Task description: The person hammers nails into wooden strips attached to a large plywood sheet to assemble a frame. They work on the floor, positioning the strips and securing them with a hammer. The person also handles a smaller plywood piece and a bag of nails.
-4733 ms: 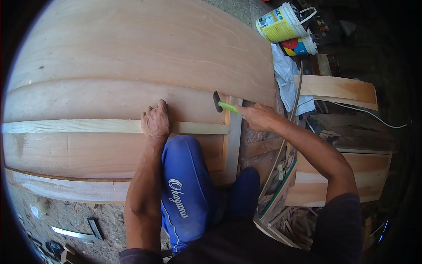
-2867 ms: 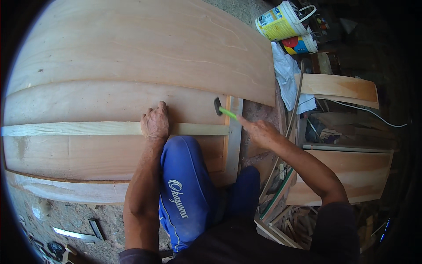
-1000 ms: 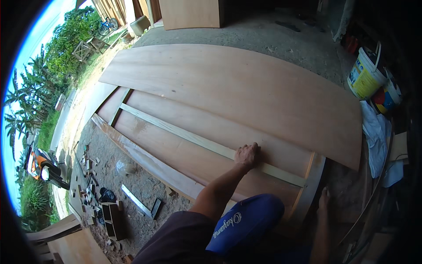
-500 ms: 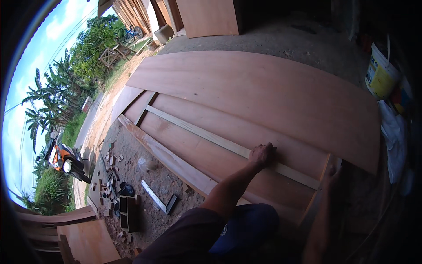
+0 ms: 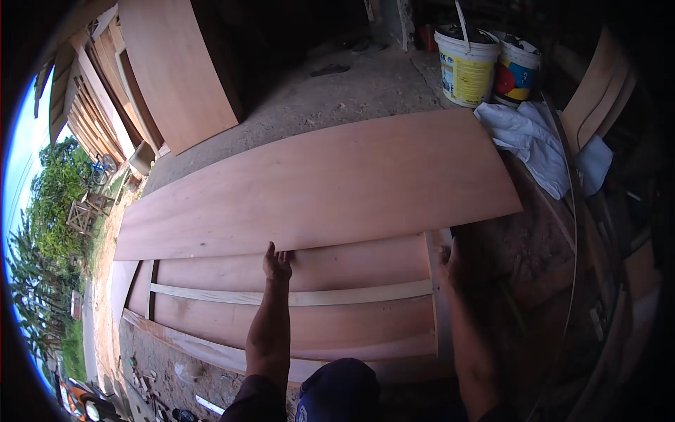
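A large reddish plywood sheet (image 5: 330, 186) lies across the far part of a wooden frame. My left hand (image 5: 277, 263) is at the sheet's near edge, thumb over the top and the other fingers curled at the edge, partly hidden. Below it, the frame's pale middle rail (image 5: 295, 295) runs lengthwise over another plywood sheet (image 5: 337, 322). At the right end, my right hand (image 5: 452, 261) grips the frame's end rail (image 5: 439, 309), thumb on top and fingers on its outer side, in shadow.
Two paint buckets, one yellow and white (image 5: 467, 70) and one blue and yellow (image 5: 517, 74), stand at the back right beside a white sack (image 5: 524, 137). An upright plywood board (image 5: 176, 77) leans at the back left. Scraps and tools lie at the lower left.
My view has swung to the right. The left hand has left the middle rail and moved to the covering sheet's near edge; the right hand stays at the frame's right end.
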Action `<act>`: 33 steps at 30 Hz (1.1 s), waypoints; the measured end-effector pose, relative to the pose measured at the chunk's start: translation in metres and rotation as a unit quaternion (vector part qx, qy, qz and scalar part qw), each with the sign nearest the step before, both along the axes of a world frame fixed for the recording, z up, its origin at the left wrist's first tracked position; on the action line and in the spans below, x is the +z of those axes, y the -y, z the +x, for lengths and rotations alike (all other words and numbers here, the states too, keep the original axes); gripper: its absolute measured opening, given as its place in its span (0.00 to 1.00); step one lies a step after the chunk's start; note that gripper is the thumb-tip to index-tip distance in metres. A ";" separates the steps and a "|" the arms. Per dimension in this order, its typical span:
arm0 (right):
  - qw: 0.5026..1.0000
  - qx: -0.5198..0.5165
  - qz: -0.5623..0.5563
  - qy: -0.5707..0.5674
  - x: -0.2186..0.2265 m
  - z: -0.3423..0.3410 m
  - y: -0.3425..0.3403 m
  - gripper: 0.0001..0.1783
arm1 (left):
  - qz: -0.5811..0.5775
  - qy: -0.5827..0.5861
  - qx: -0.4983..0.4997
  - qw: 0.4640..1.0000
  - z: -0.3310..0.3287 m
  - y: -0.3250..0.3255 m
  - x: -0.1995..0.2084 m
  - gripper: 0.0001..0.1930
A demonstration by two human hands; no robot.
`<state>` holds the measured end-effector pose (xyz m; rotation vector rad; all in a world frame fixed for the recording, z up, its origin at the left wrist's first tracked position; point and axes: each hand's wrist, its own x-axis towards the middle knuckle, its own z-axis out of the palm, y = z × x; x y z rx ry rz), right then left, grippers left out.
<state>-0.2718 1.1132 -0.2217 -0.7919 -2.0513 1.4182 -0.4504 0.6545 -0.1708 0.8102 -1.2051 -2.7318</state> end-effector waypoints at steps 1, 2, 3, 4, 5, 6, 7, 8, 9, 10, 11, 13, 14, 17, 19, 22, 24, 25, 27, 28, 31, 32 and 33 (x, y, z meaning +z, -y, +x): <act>0.998 0.011 0.009 0.068 0.015 0.009 0.025 0.29 | -0.014 0.014 0.031 0.999 -0.007 0.020 -0.002 0.22; 0.990 0.020 0.030 0.135 0.029 0.013 0.039 0.32 | -0.017 0.027 0.059 0.998 -0.015 0.030 -0.003 0.20; 0.995 0.002 -0.003 0.103 0.032 0.010 0.035 0.31 | 0.006 -0.001 0.020 1.000 -0.026 0.026 -0.001 0.17; 0.997 -0.015 -0.034 0.070 0.028 0.007 0.025 0.31 | 0.031 -0.029 -0.018 0.999 -0.037 0.022 0.002 0.15; 0.998 -0.030 -0.018 0.061 0.024 0.004 0.014 0.32 | 0.052 -0.058 -0.053 0.996 -0.047 0.021 0.007 0.13; 0.998 -0.040 -0.013 0.052 0.017 0.000 0.014 0.32 | -0.065 -0.112 -0.062 0.990 -0.055 0.030 0.012 0.16; 0.995 -0.053 0.049 0.070 0.011 -0.002 0.006 0.33 | -0.175 -0.159 -0.070 0.969 -0.059 0.026 0.017 0.19; 0.988 -0.066 0.109 0.085 0.005 -0.004 -0.002 0.35 | -0.498 -0.217 -0.135 0.829 -0.055 0.030 0.023 0.22; 0.988 -0.112 0.087 0.061 0.004 -0.004 -0.020 0.35 | -0.751 -0.244 -0.085 0.608 -0.046 0.014 0.027 0.26; 0.986 -0.152 0.055 0.032 0.005 -0.008 -0.028 0.35 | -0.721 -0.249 -0.100 0.638 -0.043 0.004 0.037 0.24; 0.982 -0.188 0.014 0.003 0.006 -0.014 -0.025 0.36 | -0.718 -0.290 -0.091 0.626 -0.043 0.004 0.046 0.22; 0.991 -0.135 0.008 0.005 0.009 -0.008 -0.007 0.39 | -0.698 -0.333 -0.098 0.626 -0.030 0.002 0.056 0.18; 0.994 -0.108 0.010 0.004 0.013 -0.005 -0.004 0.40 | -0.677 -0.343 -0.106 0.643 -0.024 -0.013 0.064 0.17; 0.998 -0.041 0.034 0.026 0.012 -0.006 0.011 0.36 | -0.124 -0.158 -0.157 0.967 -0.030 -0.059 0.080 0.11; 0.995 -0.029 0.095 0.021 0.007 0.010 -0.003 0.35 | -0.096 -0.149 -0.139 0.974 -0.004 -0.117 0.100 0.12; 0.994 -0.011 0.110 0.011 0.003 0.005 0.006 0.34 | -0.137 -0.103 -0.193 0.966 0.000 -0.145 0.102 0.10; 0.991 -0.020 0.134 0.014 -0.001 0.007 -0.006 0.34 | -0.021 -0.071 -0.173 0.982 0.013 -0.185 0.115 0.13; 0.991 -0.021 0.134 0.011 -0.002 0.007 -0.007 0.33 | -0.003 -0.079 -0.196 0.977 0.018 -0.197 0.116 0.13; 0.990 -0.024 0.135 0.006 -0.001 0.006 -0.010 0.32 | -0.005 -0.066 -0.191 0.979 0.028 -0.226 0.119 0.13; 0.991 -0.019 0.130 0.017 0.003 0.009 0.002 0.32 | -0.005 -0.051 -0.180 0.982 0.036 -0.233 0.113 0.13; 0.990 -0.006 0.138 0.030 0.015 0.009 0.008 0.32 | 0.031 -0.081 -0.245 0.966 0.053 -0.262 0.103 0.15; 0.988 -0.002 0.153 0.021 0.017 0.006 -0.003 0.33 | 0.005 -0.049 -0.291 0.955 0.054 -0.277 0.100 0.22; 0.986 0.000 0.167 0.010 0.019 0.002 -0.013 0.33 | 0.030 -0.075 -0.311 0.947 0.058 -0.296 0.099 0.23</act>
